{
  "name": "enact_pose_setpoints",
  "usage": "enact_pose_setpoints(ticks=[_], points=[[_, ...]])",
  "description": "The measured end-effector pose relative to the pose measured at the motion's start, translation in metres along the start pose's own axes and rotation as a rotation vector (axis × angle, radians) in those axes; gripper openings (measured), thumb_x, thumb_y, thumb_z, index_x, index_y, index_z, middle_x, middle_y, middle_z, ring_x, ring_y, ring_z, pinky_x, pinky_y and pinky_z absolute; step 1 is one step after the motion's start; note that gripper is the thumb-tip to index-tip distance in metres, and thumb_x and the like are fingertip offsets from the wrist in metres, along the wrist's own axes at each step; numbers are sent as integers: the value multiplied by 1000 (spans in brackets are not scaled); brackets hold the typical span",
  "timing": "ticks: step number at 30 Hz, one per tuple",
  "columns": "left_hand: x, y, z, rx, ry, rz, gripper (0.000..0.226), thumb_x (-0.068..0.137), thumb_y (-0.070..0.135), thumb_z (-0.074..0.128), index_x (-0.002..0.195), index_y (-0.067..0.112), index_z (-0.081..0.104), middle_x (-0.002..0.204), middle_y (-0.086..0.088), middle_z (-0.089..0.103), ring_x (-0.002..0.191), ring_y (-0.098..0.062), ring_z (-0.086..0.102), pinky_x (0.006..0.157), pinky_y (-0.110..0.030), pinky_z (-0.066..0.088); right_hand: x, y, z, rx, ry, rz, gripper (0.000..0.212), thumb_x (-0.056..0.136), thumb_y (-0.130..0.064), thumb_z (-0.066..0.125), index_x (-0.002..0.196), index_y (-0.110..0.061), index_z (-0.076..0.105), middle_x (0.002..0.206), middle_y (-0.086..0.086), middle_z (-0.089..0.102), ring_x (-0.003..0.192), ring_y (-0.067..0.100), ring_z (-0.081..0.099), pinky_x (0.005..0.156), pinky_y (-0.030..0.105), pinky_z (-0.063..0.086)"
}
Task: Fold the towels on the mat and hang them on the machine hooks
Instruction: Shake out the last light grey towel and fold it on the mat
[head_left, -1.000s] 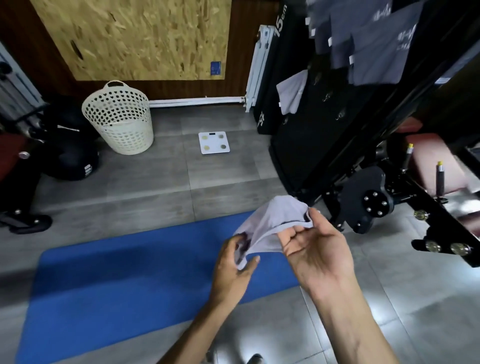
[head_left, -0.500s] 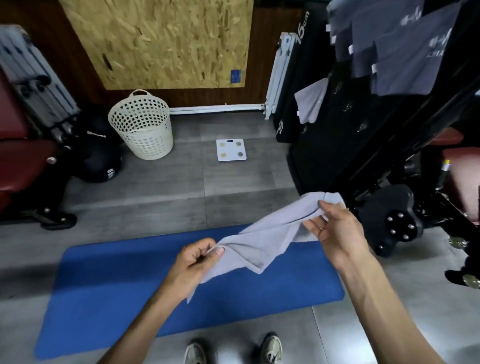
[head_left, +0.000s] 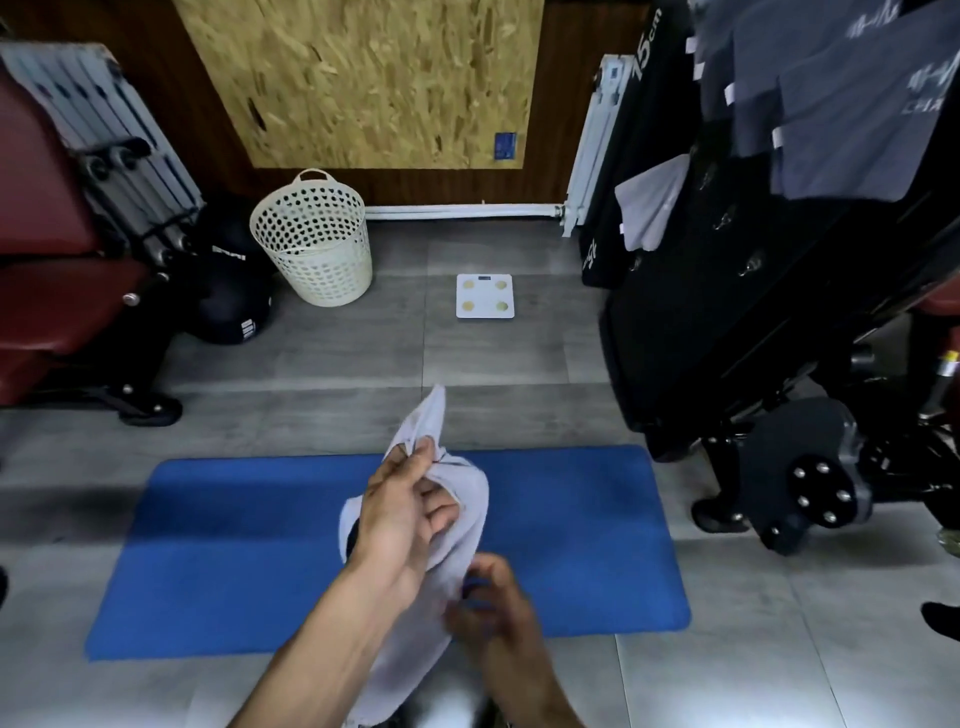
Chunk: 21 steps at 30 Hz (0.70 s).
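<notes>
Towel, pale grey and bunched, hangs in the lower middle of the frame above our blue mat, held off it by both our hands. Our left hand is raised at the centre, its fingers curled round the upper part of the cloth, and a loose point of fabric stands up above the fingertips. Our right hand sits lower and just to the right, blurred; its fingers are bent against the lower run of the cloth and seem to pinch it, though we cannot make out the exact hold. The rest of the cloth trails down toward the bottom edge between our forearms.

At the right of the frame stands the black machine, with dark grey towels hanging at the upper right and one lighter towel below them to the left. In the upper middle a cream laundry basket stands on the grey floor, and a white scale lies to its right.
</notes>
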<state>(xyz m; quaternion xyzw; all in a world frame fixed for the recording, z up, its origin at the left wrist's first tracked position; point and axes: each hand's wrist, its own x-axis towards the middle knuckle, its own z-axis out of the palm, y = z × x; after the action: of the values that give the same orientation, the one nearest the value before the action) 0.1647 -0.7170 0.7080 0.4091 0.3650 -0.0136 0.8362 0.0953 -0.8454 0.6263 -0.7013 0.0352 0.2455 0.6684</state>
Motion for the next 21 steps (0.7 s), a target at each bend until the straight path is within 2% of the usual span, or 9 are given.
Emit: enact_pose_setpoints(ticks=[2,4,6,9,11,14,18,20,21], points=[[-10,8,13,-50,-35,11,18,91,18,59,75,18,52,62,1,31,53,-10,29,45,-19,28,1,6,10,-131,-67,29,54,65,-48,76,111,-56,50,110,-25,62,98,0,60,82,26,53],[-22,15,23,-68,-78,54,17,88,17,61,76,18,49,59,3,27,48,-10,32,45,-20,32,13,7,12,-97,75,11,61,67,-39,79,116,-52,45,114,-22,61,103,1,59,83,24,52],[-34,23,30,-102,-131,82,11,86,17,62,82,14,52,59,-1,32,47,-12,42,45,-20,42,29,5,7,-90,207,-51,54,73,-35,80,118,-40,51,106,-11,66,93,10,64,76,28,55],[-38,42,34,-143,-259,116,10,85,20,62,88,11,57,75,-11,47,71,-22,55,59,-26,53,54,-3,-3,-424,314,-150,34,84,-59,57,94,-27,61,83,-4,68,76,21,62,70,44,53],[-28,58,32,-155,-324,153,14,88,21,57,96,10,59,87,-13,65,84,-25,67,73,-31,58,65,-19,-7,-566,268,-259,23,90,-45,50,80,-24,54,78,-7,59,75,16,53,74,39,47],[-3,75,19,-27,-313,250,36,92,24,53,122,5,54,120,-14,66,113,-26,63,98,-38,50,68,-68,-8,-256,46,-92,14,98,-27,51,95,-25,64,94,-9,68,89,5,62,88,29,46],[22,46,-26,319,57,469,24,92,8,59,106,25,67,114,-1,69,104,-21,64,92,-37,50,78,-126,-17,436,-20,112,35,99,-28,51,121,-4,62,121,17,67,119,30,60,109,45,42],[20,18,-56,422,198,412,30,87,13,66,109,32,62,117,0,63,110,-21,59,95,-38,47,81,-154,-18,669,-84,120,45,99,-30,51,132,1,53,128,20,61,120,32,58,108,45,42],[18,4,-67,440,205,293,41,80,29,73,118,33,58,124,0,59,117,-21,55,97,-38,46,81,-167,-19,713,-121,139,47,97,-30,53,133,-1,51,124,20,62,115,31,60,105,43,46]])
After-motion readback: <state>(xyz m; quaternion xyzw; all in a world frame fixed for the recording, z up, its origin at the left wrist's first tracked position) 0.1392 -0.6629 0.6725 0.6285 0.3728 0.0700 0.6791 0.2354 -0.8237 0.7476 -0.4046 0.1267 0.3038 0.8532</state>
